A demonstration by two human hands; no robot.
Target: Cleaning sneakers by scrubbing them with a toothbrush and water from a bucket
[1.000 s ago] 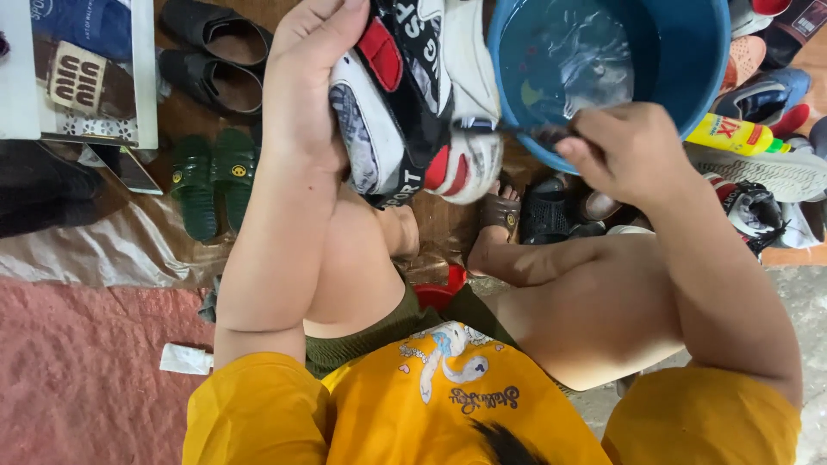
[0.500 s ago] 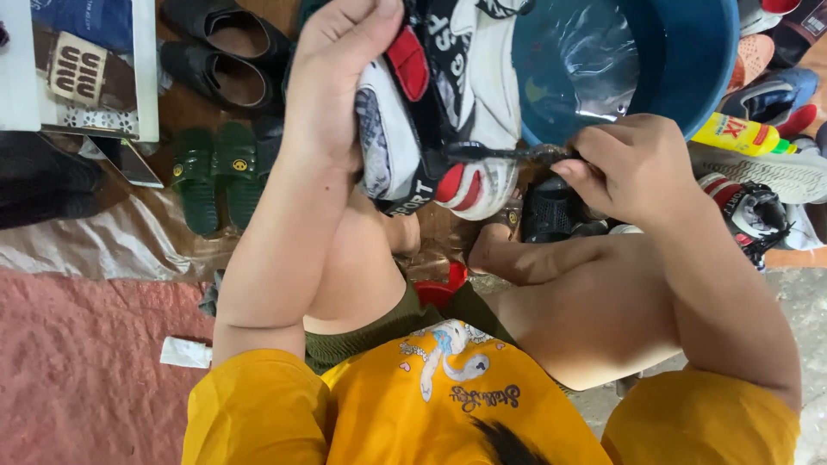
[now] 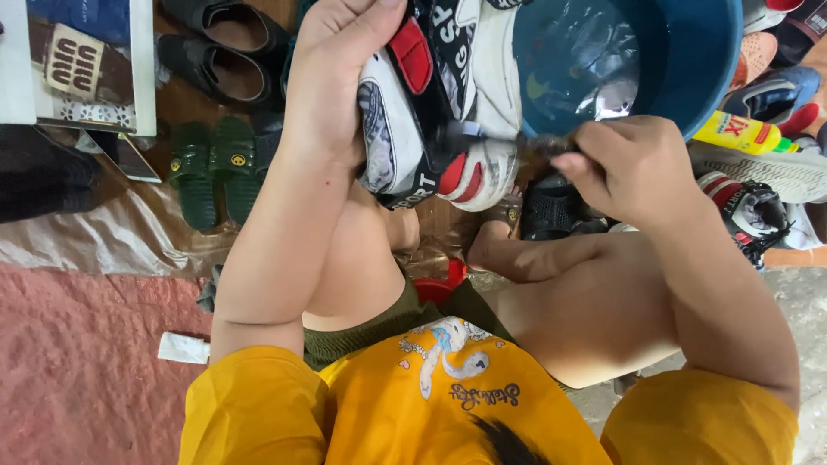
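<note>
1. White, black and red: that's the sneaker (image 3: 435, 112), held up over the person's knees, sole side turned toward the camera and toe pointing down.
2. Left hand (image 3: 336, 77) is wrapped around the shoe's left side, fingers curled over the upper and thumb pressed along the edge, a firm grasp.
3. Right hand (image 3: 624, 168) is closed into a pinch-fist around a small brush (image 3: 508, 142), its pale handle poking out toward the shoe.
4. Brush tip meets the sneaker near the white toe area; the bristles are blurred, so I can't quite tell how they sit against it.
5. Just behind the right hand sits a blue basin (image 3: 689, 52) holding water, its rim touching or nearly touching the shoe's right edge.
6. Right of the basin, a yellow bottle (image 3: 745, 133) lies on its side, with more sneakers (image 3: 762, 202) piled just beside it.
7. Over on the left, a pair of green slippers (image 3: 211, 168) rests on the floor, and black sandals (image 3: 220, 47) lie above them.
8. Down low, a red mat (image 3: 77, 362) covers the ground by the left elbow, with a small white scrap (image 3: 183, 348) on it.
9. Yellow shirt sleeves frame the bottom of the view.
</note>
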